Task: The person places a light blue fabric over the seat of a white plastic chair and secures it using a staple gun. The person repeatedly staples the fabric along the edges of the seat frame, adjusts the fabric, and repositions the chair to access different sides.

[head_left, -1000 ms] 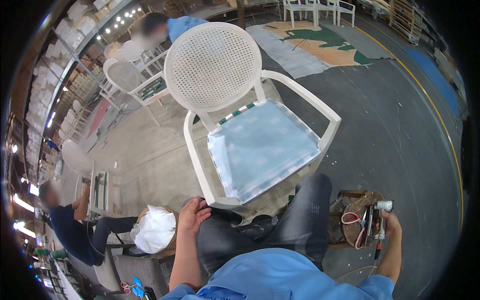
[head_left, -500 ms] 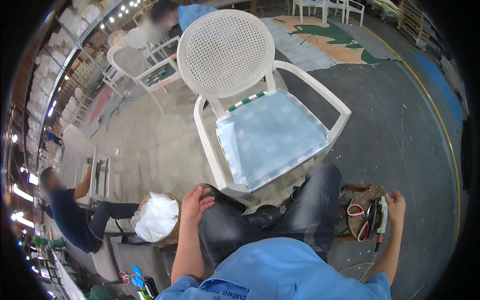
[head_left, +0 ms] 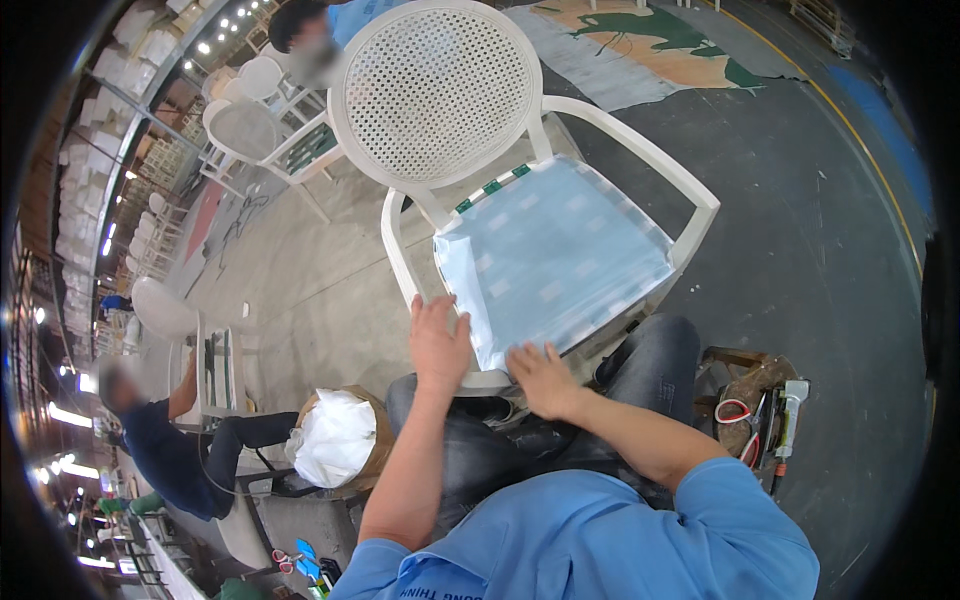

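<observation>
A white armchair (head_left: 690,222) with a round woven back (head_left: 440,95) stands in front of my knees. Light blue fabric (head_left: 560,245) with pale square patches covers its seat, and a whiter fold runs along the left side. Green strips (head_left: 491,186) show at the seat's rear edge. My left hand (head_left: 438,340) lies over the left front of the seat by the armrest, fingers stretched out. At the front left corner, my right hand (head_left: 540,377) rests on the fabric's edge with its fingers spread. Neither hand holds anything.
At my right, a small stool (head_left: 735,354) carries red-handled scissors (head_left: 733,411) and a staple gun (head_left: 793,410). A bag with a white liner (head_left: 338,440) stands at my left. Co-workers (head_left: 165,445) sit at far left and behind the chair, near other white chairs (head_left: 245,130).
My right hand has left the staple gun at the stool and come to the seat's front corner. My left hand has moved off my knee, forward onto the seat's left side.
</observation>
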A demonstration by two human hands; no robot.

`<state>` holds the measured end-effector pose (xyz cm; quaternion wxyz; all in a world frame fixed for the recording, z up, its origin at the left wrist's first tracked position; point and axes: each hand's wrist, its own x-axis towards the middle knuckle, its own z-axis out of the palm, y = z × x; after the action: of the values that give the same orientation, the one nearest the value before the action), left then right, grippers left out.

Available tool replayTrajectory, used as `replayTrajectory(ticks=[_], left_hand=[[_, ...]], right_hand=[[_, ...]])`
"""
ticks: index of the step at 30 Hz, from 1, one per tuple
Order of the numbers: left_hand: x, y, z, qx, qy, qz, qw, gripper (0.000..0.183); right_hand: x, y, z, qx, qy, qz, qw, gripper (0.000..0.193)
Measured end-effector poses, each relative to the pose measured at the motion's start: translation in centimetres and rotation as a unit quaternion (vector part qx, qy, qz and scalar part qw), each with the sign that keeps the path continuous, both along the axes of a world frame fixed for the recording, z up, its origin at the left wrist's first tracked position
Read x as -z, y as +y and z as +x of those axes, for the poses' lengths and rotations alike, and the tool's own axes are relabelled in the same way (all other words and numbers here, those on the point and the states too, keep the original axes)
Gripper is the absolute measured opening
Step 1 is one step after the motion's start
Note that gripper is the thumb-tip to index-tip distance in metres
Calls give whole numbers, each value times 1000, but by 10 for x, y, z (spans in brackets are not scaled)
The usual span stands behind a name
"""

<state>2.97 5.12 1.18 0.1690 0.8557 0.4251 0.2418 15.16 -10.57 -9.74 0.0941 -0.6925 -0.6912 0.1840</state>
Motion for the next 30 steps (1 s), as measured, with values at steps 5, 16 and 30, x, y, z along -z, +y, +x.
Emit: replayTrajectory(ticks=[5,16,30], left_hand=[[-5,-6,6,8,65,21,998,35],[3,-1,1,19,17,39,999,32],[18,-110,3,149,-87,-112,979,21]], right_hand=[[16,-25,-7,-51,-27,1,998,67],[2,-24,-14,-36,-16,-38,999,68],[10,-25,104,426,228,177,857,20]])
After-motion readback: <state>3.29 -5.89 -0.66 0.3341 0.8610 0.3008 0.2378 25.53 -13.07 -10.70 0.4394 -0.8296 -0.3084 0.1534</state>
